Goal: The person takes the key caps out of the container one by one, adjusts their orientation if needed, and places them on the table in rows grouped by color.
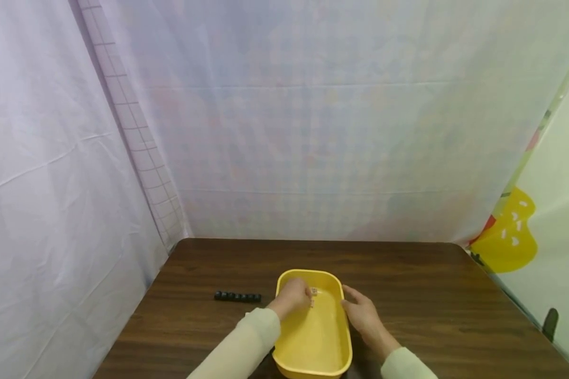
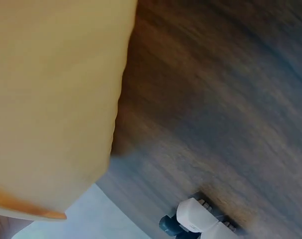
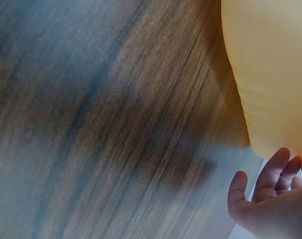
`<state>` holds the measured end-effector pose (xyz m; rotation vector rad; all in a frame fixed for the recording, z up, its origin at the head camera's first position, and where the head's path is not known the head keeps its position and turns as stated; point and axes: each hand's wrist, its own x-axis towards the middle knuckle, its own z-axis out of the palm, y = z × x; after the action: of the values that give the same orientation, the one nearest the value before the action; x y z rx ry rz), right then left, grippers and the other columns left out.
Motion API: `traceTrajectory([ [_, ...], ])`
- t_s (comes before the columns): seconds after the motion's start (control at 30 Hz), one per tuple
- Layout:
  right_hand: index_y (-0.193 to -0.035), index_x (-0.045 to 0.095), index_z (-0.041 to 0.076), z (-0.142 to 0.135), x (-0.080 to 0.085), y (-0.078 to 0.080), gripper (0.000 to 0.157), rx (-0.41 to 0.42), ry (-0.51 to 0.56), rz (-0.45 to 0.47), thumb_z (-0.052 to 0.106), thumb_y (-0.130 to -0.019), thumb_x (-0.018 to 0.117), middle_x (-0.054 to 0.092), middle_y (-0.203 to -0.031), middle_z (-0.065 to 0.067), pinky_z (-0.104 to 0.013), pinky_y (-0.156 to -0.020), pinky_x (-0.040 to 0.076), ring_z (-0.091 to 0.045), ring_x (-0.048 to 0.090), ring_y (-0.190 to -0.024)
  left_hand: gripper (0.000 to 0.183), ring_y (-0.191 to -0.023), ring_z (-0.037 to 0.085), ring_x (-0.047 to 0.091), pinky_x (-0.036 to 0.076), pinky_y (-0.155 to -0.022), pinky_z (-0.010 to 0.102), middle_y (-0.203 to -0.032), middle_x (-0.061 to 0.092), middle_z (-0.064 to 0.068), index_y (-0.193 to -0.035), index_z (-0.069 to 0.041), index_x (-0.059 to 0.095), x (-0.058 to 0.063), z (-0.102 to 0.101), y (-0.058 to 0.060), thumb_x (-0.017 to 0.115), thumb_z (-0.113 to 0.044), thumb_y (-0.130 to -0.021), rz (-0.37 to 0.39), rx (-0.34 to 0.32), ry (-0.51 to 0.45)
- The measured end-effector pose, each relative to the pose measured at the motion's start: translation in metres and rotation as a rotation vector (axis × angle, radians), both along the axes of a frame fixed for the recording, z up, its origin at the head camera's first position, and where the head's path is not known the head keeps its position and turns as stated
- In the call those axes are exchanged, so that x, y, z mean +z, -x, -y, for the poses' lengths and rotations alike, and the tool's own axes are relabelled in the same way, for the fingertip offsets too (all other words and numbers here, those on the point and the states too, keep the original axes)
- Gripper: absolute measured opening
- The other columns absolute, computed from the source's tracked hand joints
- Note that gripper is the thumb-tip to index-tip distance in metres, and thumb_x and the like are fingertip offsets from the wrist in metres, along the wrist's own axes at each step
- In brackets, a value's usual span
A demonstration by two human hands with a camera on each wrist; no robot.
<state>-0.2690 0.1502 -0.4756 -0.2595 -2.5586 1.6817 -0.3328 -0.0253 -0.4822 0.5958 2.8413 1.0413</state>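
From my far-off seat, I see a yellow tub (image 1: 319, 337) near the middle of the brown tabletop (image 1: 408, 295), with its long sides running from near to far. The person's left grip (image 1: 293, 296) is down inside the far half of the tub, by its left wall. Its fingers are curled in, but I cannot tell if they have hold of anything. Just to the right of those fingers, 2 small pale bits (image 1: 314, 291) show on the tub's bottom.

The right grip (image 1: 362, 311) is at the tub's right side, toward the far end. Its fingers are loose and a little bent, spread apart, and I see nothing held in them. Up close, they are right by the yellow wall, but I cannot tell how many touch it.

To the left of the tub, a row of small black blocks (image 1: 237, 297) lies on the tabletop. My left wrist view shows white caps (image 2: 195, 216) on a dark strip. A pale curtain (image 1: 313, 131) hangs behind the far edge.
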Motion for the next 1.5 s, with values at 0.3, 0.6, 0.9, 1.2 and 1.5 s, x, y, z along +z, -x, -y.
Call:
traceTrajectory([
  [0.3, -0.142, 0.047, -0.006, 0.000, 0.000, 0.001, 0.048, 0.008, -0.006, -0.005, 0.004, -0.096, 0.053, 0.038, -0.147, -0.033, -0.060, -0.111, 0.025, -0.048, 0.033, -0.137, 0.048, -0.046, 0.007, 0.026, 0.025, -0.044, 0.020, -0.050, 0.030, -0.005, -0.051, -0.012, 0.044, -0.001, 0.000, -0.005, 0.074, -0.009, -0.088, 0.001, -0.048, 0.060],
  [0.6, -0.142, 0.046, -0.008, 0.001, 0.000, 0.000, 0.047, 0.004, -0.008, -0.008, 0.003, -0.097, 0.052, 0.039, -0.145, -0.034, -0.058, -0.108, 0.032, -0.047, 0.041, -0.131, 0.022, -0.055, 0.009, 0.046, 0.041, -0.052, 0.021, -0.064, 0.061, -0.002, -0.068, -0.006, 0.071, -0.001, -0.001, -0.007, 0.073, -0.013, -0.090, -0.045, -0.066, 0.138],
  [0.9, -0.142, 0.046, -0.008, 0.001, 0.000, -0.001, 0.047, 0.001, -0.003, -0.008, 0.003, -0.097, 0.050, 0.042, -0.143, -0.035, -0.058, -0.106, 0.035, -0.046, 0.044, -0.128, 0.028, -0.046, 0.006, 0.042, 0.036, -0.046, 0.020, -0.065, 0.061, -0.001, -0.065, -0.008, 0.057, -0.005, 0.001, -0.003, 0.072, -0.009, -0.088, -0.012, -0.087, -0.023],
  [1.2, -0.141, 0.047, -0.009, 0.001, -0.001, -0.001, 0.046, -0.001, -0.003, -0.024, 0.002, -0.096, 0.050, 0.048, -0.137, -0.035, -0.052, -0.099, 0.044, -0.040, 0.054, -0.117, 0.014, -0.056, 0.010, 0.057, 0.050, -0.052, 0.024, -0.073, 0.061, -0.003, -0.081, -0.007, 0.061, 0.004, 0.005, -0.002, 0.074, -0.001, -0.082, 0.034, -0.100, -0.163],
  [1.5, -0.142, 0.045, -0.008, -0.001, -0.004, 0.002, 0.048, 0.002, -0.005, -0.010, 0.003, -0.096, 0.051, 0.044, -0.141, -0.036, -0.056, -0.103, 0.039, -0.044, 0.048, -0.124, 0.005, -0.058, 0.015, 0.061, 0.050, -0.052, 0.025, -0.071, 0.062, -0.003, -0.094, -0.006, 0.070, 0.015, 0.012, -0.006, 0.072, -0.007, -0.090, 0.066, -0.123, -0.265],
])
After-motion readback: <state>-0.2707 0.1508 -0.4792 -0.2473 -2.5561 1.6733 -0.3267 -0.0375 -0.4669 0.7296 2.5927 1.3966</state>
